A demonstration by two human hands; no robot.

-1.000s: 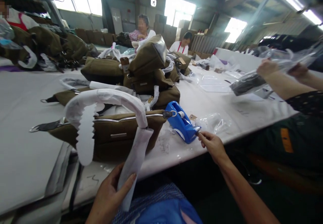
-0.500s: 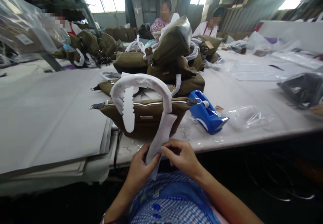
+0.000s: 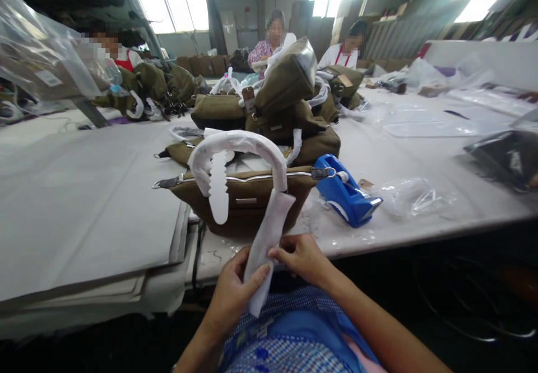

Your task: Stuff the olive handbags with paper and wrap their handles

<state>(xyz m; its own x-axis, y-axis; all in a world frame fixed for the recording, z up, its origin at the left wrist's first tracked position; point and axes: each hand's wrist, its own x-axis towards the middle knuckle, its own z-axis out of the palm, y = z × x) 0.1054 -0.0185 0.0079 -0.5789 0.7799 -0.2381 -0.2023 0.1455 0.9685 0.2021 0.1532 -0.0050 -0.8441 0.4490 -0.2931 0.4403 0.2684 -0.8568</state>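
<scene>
No legible text or labels

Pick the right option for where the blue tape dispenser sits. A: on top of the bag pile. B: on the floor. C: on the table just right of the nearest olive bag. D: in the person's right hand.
C: the blue tape dispenser rests on the table beside the nearest olive bag, while both hands pinch the white wrap.

Daylight is pouring in through the windows (image 3: 180,0) at the far wall, blowing them out to white glare. The white table (image 3: 84,193) below them is glowing evenly, while everything beneath its near edge is sinking into shadow. Edges are bending and stretching.
</scene>
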